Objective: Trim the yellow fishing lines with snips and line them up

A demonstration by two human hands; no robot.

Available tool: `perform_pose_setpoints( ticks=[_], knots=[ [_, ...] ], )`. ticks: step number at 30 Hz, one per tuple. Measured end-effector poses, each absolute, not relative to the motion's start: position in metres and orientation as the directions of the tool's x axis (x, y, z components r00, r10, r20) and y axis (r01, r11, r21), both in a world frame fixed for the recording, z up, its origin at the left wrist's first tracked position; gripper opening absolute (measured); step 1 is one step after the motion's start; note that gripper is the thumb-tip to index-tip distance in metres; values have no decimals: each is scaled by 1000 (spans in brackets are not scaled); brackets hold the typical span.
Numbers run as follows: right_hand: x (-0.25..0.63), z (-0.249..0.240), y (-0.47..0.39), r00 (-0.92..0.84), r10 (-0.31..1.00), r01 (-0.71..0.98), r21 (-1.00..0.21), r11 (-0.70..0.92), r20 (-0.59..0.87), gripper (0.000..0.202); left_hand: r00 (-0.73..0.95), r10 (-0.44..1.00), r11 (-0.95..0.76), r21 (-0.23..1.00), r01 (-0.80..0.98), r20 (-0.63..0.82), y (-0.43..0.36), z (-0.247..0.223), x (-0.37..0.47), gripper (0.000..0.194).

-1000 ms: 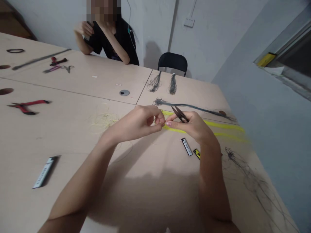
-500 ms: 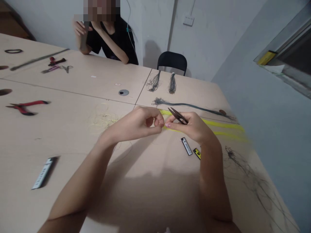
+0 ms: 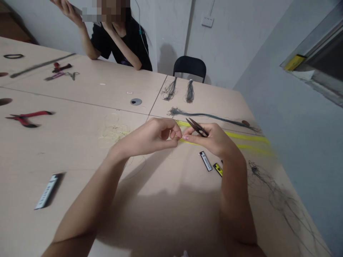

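My left hand (image 3: 154, 135) is closed in a pinch, its fingertips on a thin yellow thread (image 3: 191, 142) over the table. Facing it, my right hand (image 3: 214, 139) grips a pair of dark thread snips (image 3: 196, 126), blades pointing up and left past the fingers. The right thumb and forefinger pinch close to the left fingertips, where the strand is too small to make out well. Bundles of yellow thread (image 3: 248, 137) stretch across the table behind and to the right of my right hand. Loose yellow thread (image 3: 115, 132) lies tangled beyond my left wrist.
Dark thread bundles (image 3: 211, 116) lie beyond my hands, and a dark tangle (image 3: 270, 182) is at right. Small labelled cases (image 3: 205, 161) sit near my right forearm, another case (image 3: 46, 191) at left. Red-handled pliers (image 3: 29, 117) rest far left. A person (image 3: 120, 46) sits opposite.
My hands stay nearly in place, pinched together. The person opposite has raised a hand with a flat object up and to the left.
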State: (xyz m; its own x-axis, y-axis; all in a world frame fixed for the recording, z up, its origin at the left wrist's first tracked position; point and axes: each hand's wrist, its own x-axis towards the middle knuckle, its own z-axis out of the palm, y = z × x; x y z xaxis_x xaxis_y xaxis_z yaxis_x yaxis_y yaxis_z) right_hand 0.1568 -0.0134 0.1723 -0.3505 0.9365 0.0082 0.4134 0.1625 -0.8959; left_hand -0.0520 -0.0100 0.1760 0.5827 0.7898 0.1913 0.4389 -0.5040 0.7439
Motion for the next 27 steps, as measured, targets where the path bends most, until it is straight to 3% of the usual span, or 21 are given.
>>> perform_pose_setpoints(
  ticks=[27],
  knots=[
    [158, 174, -14, -367, 930, 428, -891, 154, -16, 18, 590, 788, -499, 746, 440, 179, -10, 177, -54, 5]
  ],
)
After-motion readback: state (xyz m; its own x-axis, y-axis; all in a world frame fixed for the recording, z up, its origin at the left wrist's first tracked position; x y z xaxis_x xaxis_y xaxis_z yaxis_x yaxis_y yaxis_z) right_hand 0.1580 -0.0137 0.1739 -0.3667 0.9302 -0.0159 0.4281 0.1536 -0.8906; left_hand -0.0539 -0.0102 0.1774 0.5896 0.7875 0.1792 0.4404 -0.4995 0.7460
